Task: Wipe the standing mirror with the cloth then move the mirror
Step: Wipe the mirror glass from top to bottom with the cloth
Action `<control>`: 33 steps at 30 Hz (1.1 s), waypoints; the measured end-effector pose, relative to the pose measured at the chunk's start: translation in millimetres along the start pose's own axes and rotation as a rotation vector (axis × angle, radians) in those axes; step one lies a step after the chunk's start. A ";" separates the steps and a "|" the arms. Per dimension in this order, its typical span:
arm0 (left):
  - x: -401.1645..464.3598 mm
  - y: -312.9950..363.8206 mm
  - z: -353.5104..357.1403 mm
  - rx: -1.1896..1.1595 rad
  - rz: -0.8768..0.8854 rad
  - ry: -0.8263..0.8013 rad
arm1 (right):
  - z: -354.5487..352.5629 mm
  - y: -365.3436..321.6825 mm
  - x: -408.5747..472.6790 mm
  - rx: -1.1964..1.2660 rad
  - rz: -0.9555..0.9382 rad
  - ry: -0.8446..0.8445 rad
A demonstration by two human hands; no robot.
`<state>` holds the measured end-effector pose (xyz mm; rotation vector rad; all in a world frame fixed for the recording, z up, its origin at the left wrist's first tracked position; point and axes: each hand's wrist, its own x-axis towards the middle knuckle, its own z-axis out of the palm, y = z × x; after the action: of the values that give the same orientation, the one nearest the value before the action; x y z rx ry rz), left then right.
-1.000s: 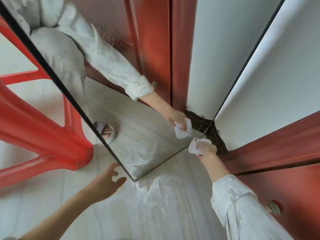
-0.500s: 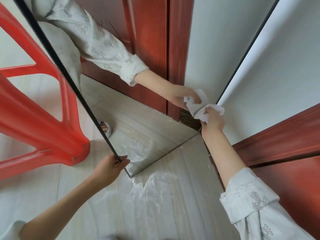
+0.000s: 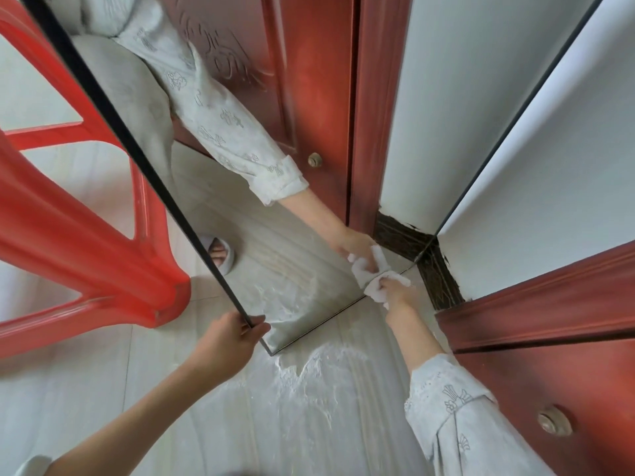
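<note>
**Cloth at the mirror's foot**

At far left we see a red plastic chair [image 3: 86,242], glossy and moulded, its leg flaring onto the pale wood-grain floor [image 3: 206,424]. Just beside it stands the mirror [image 3: 275,187], a tall flat pane in a thin black frame; its long axis runs upright, its foot rests on the floor and its glass faces us. Our left hand [image 3: 225,341] is closed around the frame's left edge near the bottom corner, thumb on the glass side. A white powdery smear [image 3: 309,372] spreads over the floor in front of the mirror's base. Further right, our right hand [image 3: 400,293] holds a crumpled white cloth [image 3: 378,290] bunched in its fingers, pressed to the glass low down near the right corner. Behind stand a white wall [image 3: 549,187] and a reddish-brown wooden door [image 3: 549,389].
</note>
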<state>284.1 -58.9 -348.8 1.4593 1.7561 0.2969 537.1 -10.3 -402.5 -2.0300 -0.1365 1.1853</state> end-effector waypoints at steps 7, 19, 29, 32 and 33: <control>-1.2 4.2 1.4 -0.069 -0.042 -0.001 | -1.2 -62.3 -12.3 0.224 -0.210 0.380; -4.0 5.0 -1.2 -0.067 -0.100 -0.043 | 27.9 -12.8 -69.4 0.272 -0.378 0.284; -4.5 3.0 -6.1 -0.034 -0.006 -0.177 | 56.2 36.5 -75.5 0.062 0.224 -0.114; -15.4 9.2 -15.2 -0.206 0.061 -0.271 | 54.4 28.4 -101.3 0.004 0.223 -0.248; -20.1 12.3 -18.9 -0.263 0.070 -0.279 | 54.3 25.3 -110.0 0.028 0.237 -0.282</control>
<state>279.5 -67.6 -320.2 1.3039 1.3895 0.3297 426.0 -46.2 -357.2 -1.8827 -0.0155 1.6112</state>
